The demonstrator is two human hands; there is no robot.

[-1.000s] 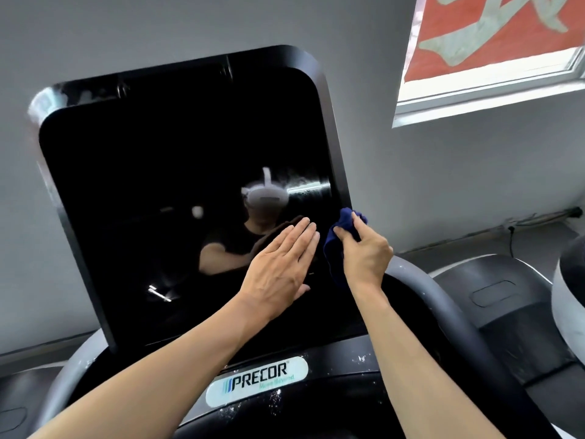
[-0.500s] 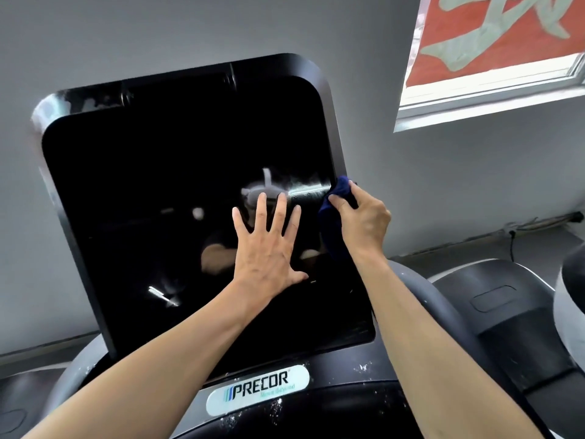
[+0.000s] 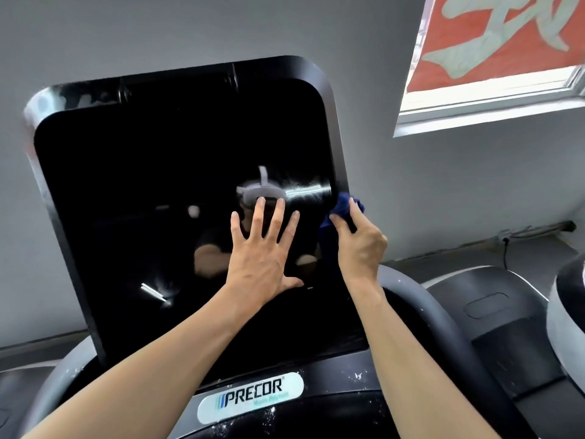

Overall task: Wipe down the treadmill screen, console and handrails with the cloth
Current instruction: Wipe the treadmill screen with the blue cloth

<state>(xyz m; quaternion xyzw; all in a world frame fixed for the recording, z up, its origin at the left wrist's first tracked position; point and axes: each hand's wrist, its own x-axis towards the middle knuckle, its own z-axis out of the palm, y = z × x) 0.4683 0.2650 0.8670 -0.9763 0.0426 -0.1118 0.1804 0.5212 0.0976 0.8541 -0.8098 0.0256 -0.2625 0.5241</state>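
Grey wall behind. Screen (image 3: pixel 177 217) wipe in progress: right hand (image 3: pixel 357 245) fingers pinch cloth (image 3: pixel 340 210) at right edge; left hand (image 3: pixel 266 251) splayed flat. Console (image 3: pixel 348 378) dusty, handrails (image 3: pixel 424 308) prob. undone.

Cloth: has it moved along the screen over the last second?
Yes. The blue cloth, held in the right hand, has climbed the right edge of the screen, away from the Precor badge.
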